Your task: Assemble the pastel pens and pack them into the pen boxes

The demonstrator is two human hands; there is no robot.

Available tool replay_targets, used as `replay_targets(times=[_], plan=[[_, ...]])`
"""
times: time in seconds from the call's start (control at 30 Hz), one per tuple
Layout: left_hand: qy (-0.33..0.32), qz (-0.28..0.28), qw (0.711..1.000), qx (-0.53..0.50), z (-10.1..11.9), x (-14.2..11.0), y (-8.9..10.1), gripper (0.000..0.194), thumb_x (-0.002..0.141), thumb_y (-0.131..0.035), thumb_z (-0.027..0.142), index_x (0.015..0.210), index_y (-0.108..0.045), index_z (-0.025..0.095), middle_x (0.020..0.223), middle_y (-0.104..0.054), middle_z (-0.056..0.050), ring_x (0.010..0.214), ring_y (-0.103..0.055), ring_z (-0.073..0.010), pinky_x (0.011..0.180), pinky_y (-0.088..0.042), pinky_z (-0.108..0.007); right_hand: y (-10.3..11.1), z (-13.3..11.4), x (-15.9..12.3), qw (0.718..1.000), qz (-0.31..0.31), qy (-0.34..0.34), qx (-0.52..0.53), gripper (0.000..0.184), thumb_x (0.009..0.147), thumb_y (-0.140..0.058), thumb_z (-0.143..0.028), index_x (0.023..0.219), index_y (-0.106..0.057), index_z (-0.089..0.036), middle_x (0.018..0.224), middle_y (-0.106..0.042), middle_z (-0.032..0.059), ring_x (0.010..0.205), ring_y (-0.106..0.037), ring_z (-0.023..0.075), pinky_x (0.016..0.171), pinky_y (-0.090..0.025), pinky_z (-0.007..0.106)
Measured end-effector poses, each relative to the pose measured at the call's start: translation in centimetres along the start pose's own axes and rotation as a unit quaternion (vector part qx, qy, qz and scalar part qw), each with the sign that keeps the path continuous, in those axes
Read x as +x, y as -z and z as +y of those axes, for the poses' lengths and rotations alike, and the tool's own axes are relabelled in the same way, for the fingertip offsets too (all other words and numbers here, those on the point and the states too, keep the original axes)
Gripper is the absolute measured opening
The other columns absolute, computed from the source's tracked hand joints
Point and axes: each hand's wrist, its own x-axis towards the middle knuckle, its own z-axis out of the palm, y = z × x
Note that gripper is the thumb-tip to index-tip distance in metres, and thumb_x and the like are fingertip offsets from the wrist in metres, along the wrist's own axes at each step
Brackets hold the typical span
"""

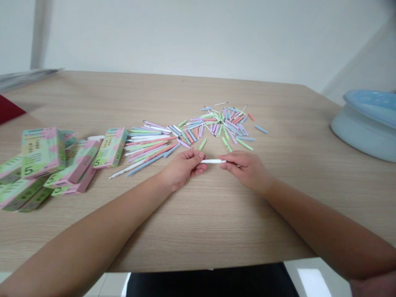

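Observation:
A white pen [213,161] is held level between my two hands above the near middle of the table. My left hand [185,167] pinches its left end. At the other end, the fingers of my right hand [246,167] are closed on the tip. Just beyond lie loose pen parts [229,123] in pink, green, blue, purple and white, heaped together with thin refills among them. Left of my left hand, a row of long pens [148,144] in the same pastel colours lies side by side.
Several green and pink boxes [43,152] marked 5 are piled at the left, with one box [110,147] beside the pens. A light blue rounded object [368,128] stands at the right edge. Something red [9,109] juts in at far left.

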Motion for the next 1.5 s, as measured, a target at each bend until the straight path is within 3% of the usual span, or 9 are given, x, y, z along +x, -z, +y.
replay_targets(times=[0.27, 0.43, 0.5, 0.57, 0.67, 0.93, 1.2, 1.4, 1.5], plan=[[0.061, -0.055, 0.997, 0.002, -0.5, -0.9, -0.9, 0.015, 0.095, -0.072, 0.026, 0.097, -0.066, 0.013, 0.097, -0.077, -0.01, 0.079, -0.074, -0.0095, 0.077, -0.06, -0.019, -1.3, -0.9, -0.2, 0.995, 0.016, -0.027, 0.09, 0.03, 0.095, -0.069, -0.026, 0.125, -0.073, -0.025, 0.103, -0.075, 0.0068, 0.089, -0.069, 0.0195, 0.076, -0.055, 0.034], [-0.073, -0.002, 0.983, 0.17, -0.4, -0.8, 0.0, 0.035, 0.099, -0.061, 0.049, 0.107, -0.067, 0.016, 0.094, -0.074, -0.009, 0.08, -0.072, -0.0167, 0.075, -0.059, -0.029, -1.5, -0.8, 0.0, 0.949, 0.042, -0.167, 0.263, 0.022, 0.094, -0.069, -0.042, 0.102, -0.072, -0.021, 0.083, -0.074, 0.0036, 0.064, -0.066, 0.0152, 0.058, -0.054, 0.031], [-0.19, 0.031, 0.916, 0.352, 0.1, -0.7, 0.8, 0.033, 0.099, -0.059, 0.049, 0.104, -0.07, 0.018, 0.091, -0.071, -0.008, 0.085, -0.069, -0.0205, 0.082, -0.056, -0.033, -1.3, -0.4, 0.2, 0.928, 0.079, -0.204, 0.301, 0.031, 0.09, -0.073, -0.047, 0.107, -0.066, -0.021, 0.074, -0.071, 0.0005, 0.061, -0.066, 0.0158, 0.053, -0.053, 0.029], [-0.278, 0.024, 0.805, 0.524, 0.6, -0.8, 1.5, 0.027, 0.097, -0.062, 0.043, 0.102, -0.074, 0.02, 0.099, -0.07, -0.01, 0.1, -0.065, -0.0259, 0.096, -0.05, -0.039, -1.3, 0.1, 0.4, 0.916, 0.111, -0.221, 0.317, 0.042, 0.085, -0.078, -0.049, 0.111, -0.057, -0.023, 0.069, -0.069, -0.0034, 0.058, -0.065, 0.0154, 0.05, -0.051, 0.027], [-0.295, 0.003, 0.683, 0.668, 1.0, -0.9, 1.8, 0.026, 0.097, -0.06, 0.039, 0.104, -0.076, 0.02, 0.113, -0.069, -0.014, 0.113, -0.06, -0.0314, 0.105, -0.043, -0.044, -1.4, 0.7, 0.3, 0.917, 0.123, -0.225, 0.307, 0.046, 0.083, -0.081, -0.047, 0.108, -0.05, -0.026, 0.067, -0.068, -0.0064, 0.055, -0.064, 0.0142, 0.049, -0.049, 0.025], [-0.239, 0.041, 0.559, 0.793, 0.1, -0.8, 1.6, 0.03, 0.103, -0.045, 0.029, 0.102, -0.071, 0.015, 0.105, -0.069, -0.016, 0.104, -0.062, -0.0311, 0.095, -0.045, -0.042, -2.3, 0.6, -0.5, 0.949, 0.055, -0.212, 0.227, 0.035, 0.089, -0.076, -0.043, 0.115, -0.064, -0.024, 0.081, -0.07, -0.0002, 0.067, -0.067, 0.0155, 0.059, -0.052, 0.029], [-0.259, 0.101, 0.608, 0.743, 0.8, -0.4, 2.2, 0.035, 0.101, -0.049, 0.03, 0.127, -0.066, 0.013, 0.126, -0.065, -0.021, 0.124, -0.057, -0.036, 0.11, -0.038, -0.05, -3.9, 0.0, -0.4, 0.913, 0.051, -0.212, 0.344, 0.035, 0.083, -0.081, -0.039, 0.1, -0.054, -0.025, 0.077, -0.071, -0.0031, 0.067, -0.07, 0.0157, 0.063, -0.056, 0.03], [-0.317, -0.097, 0.778, 0.534, -0.1, -2.7, 0.4, 0.052, 0.103, -0.052, 0.038, 0.153, -0.048, 0.023, 0.147, -0.059, -0.015, 0.133, -0.057, -0.0286, 0.114, -0.04, -0.04, -3.9, -0.4, -0.3, 0.906, 0.05, -0.204, 0.368, 0.03, 0.083, -0.081, -0.042, 0.096, -0.061, -0.024, 0.086, -0.075, 0.0016, 0.079, -0.075, 0.0185, 0.075, -0.061, 0.035], [-0.281, -0.126, 0.809, 0.501, -0.8, -2.8, 0.2, 0.055, 0.102, -0.053, 0.038, 0.155, -0.044, 0.024, 0.145, -0.061, -0.015, 0.127, -0.062, -0.0282, 0.108, -0.044, -0.039, -4.2, -0.4, -0.4, 0.907, 0.047, -0.193, 0.372, 0.026, 0.085, -0.08, -0.04, 0.096, -0.062, -0.024, 0.091, -0.077, 0.0027, 0.089, -0.075, 0.0194, 0.082, -0.06, 0.036]])
